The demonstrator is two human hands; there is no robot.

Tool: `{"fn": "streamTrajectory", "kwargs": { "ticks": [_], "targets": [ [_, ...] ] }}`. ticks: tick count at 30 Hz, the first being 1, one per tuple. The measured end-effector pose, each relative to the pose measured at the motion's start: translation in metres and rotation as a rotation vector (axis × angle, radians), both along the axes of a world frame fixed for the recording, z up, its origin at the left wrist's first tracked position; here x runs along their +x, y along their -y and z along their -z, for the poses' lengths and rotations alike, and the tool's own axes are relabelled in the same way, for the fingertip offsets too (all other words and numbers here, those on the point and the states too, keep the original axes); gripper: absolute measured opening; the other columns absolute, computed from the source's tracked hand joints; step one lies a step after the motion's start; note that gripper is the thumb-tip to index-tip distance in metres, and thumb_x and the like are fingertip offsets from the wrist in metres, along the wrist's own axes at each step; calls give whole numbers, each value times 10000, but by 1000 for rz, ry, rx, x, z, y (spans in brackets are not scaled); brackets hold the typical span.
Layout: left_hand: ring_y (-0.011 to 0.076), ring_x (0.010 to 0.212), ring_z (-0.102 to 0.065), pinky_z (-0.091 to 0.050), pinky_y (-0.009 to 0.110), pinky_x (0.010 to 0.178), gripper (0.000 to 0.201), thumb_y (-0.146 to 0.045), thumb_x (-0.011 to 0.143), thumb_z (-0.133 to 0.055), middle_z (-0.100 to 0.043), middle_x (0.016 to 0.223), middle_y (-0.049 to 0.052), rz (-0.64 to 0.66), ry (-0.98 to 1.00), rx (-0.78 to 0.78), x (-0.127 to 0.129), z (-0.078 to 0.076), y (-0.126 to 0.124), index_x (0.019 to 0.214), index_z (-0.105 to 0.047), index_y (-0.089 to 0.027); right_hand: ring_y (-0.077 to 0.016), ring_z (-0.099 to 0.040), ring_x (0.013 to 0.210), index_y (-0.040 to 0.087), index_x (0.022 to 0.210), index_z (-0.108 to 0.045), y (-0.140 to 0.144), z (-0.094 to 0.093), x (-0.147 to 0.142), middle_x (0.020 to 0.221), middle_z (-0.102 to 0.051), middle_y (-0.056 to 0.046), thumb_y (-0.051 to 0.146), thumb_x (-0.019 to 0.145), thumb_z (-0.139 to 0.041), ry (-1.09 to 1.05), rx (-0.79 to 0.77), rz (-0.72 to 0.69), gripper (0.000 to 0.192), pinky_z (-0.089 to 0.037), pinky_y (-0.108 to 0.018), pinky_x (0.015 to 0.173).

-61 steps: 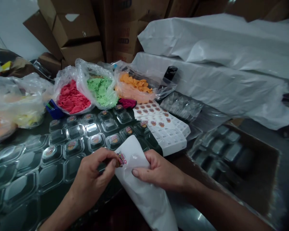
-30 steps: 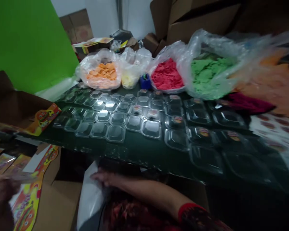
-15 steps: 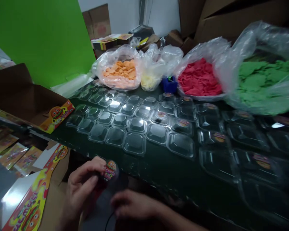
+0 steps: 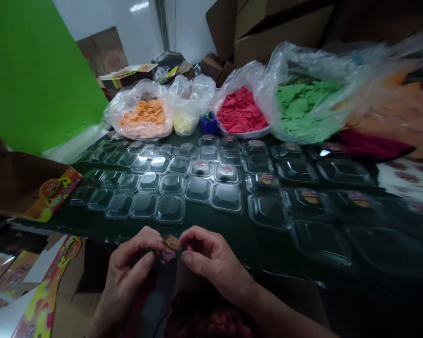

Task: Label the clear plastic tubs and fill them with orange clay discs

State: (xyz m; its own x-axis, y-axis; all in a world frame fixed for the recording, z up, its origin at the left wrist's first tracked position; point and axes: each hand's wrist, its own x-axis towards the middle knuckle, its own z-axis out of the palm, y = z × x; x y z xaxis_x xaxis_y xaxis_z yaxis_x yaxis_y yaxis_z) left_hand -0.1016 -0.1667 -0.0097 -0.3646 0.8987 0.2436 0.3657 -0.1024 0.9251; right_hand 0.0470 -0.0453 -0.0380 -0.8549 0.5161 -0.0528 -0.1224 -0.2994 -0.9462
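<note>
A small burger sticker (image 4: pixel 169 248) is pinched between the left hand (image 4: pixel 132 272) and the right hand (image 4: pixel 211 260), near the table's front edge, so it stays flat. Clear trays (image 4: pixel 183 180) are spread out just beyond, with their cups facing up. Bags of colored pieces (image 4: pixel 241 112) are kept at the far side.

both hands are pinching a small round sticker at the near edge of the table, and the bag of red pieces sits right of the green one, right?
Not quite. The head view shows the red bag left of the green bag. Both hands, left and right, do pinch the sticker.
</note>
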Motion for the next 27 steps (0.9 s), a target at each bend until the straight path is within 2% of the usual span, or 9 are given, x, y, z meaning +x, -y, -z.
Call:
{"fn": "streamTrajectory", "kwargs": {
  "ticks": [4, 8, 10, 12, 14, 17, 20, 24, 27],
  "targets": [
    [181, 701, -519, -451, 308, 639, 249, -304, 907, -453, -529, 678, 46, 175, -125, -95, -2, -8, -12, 710, -559, -193, -105, -398, 605, 137, 822, -642, -6, -7, 6, 652, -488, 31, 383, 763, -668, 74, 118, 27, 254, -323, -223, 552],
    [147, 613, -480, -410, 280, 600, 276, -301, 887, -438, -502, 624, 16, 431, -223, -211, -5, -25, -37, 638, -492, -194, -98, -407, 580, 132, 733, -645, -12, -11, 8, 614, -494, 36, 292, 735, -650, 125, 156, -157, 160, -318, -217, 530],
    [141, 616, -492, -412, 266, 608, 274, -300, 873, -447, -520, 622, 7, 530, -244, -277, -6, -33, -51, 633, -525, -190, -95, -398, 573, 131, 664, -603, -12, -8, 6, 595, -477, 38, 261, 728, -624, 99, 122, -196, 146, -313, -215, 527],
    [141, 645, -535, -437, 250, 628, 219, -302, 861, -483, -579, 666, 2, 577, -233, -351, -9, -40, -63, 722, -611, -193, -88, -361, 558, 135, 634, -571, -13, -3, 5, 577, -437, 44, 247, 722, -599, 75, 97, -145, 145, -290, -216, 515],
    [156, 738, -600, -474, 245, 674, 194, -311, 851, -534, -658, 797, 9, 488, -240, -370, -16, -42, -70, 967, -661, -221, -87, -329, 546, 136, 634, -565, -15, 1, 4, 568, -417, 44, 261, 722, -589, 86, 87, -26, 155, -266, -221, 501],
    [184, 885, -640, -506, 263, 754, 359, -330, 831, -598, -698, 971, 41, 202, -268, -276, -27, -35, -72, 1183, -604, -257, -97, -336, 551, 140, 647, -565, -18, 4, 5, 576, -430, 33, 324, 740, -592, 128, 66, 145, 208, -265, -227, 496],
    [194, 844, -650, -519, 268, 735, 301, -334, 755, -700, -708, 914, 49, 63, -189, -255, -24, -20, -69, 1035, -678, -225, -101, -348, 556, 139, 666, -580, -22, 4, 5, 585, -420, 34, 355, 769, -592, 129, 76, 196, 239, -285, -227, 506],
    [151, 677, -602, -489, 227, 623, 187, -352, 778, -668, -658, 702, 20, 62, -16, -352, -12, -8, -71, 737, -687, -171, -107, -411, 578, 132, 671, -633, -27, 5, 1, 612, -458, 21, 301, 807, -570, 96, 253, 249, 226, -329, -225, 534],
    [135, 654, -582, -464, 212, 602, 222, -371, 781, -656, -647, 676, 14, 43, 65, -392, -24, -17, -80, 694, -670, -167, -113, -461, 605, 143, 952, -682, -32, 7, 1, 665, -510, 20, 276, 802, -586, 93, 279, 200, 222, -377, -220, 573]
  ]
}}
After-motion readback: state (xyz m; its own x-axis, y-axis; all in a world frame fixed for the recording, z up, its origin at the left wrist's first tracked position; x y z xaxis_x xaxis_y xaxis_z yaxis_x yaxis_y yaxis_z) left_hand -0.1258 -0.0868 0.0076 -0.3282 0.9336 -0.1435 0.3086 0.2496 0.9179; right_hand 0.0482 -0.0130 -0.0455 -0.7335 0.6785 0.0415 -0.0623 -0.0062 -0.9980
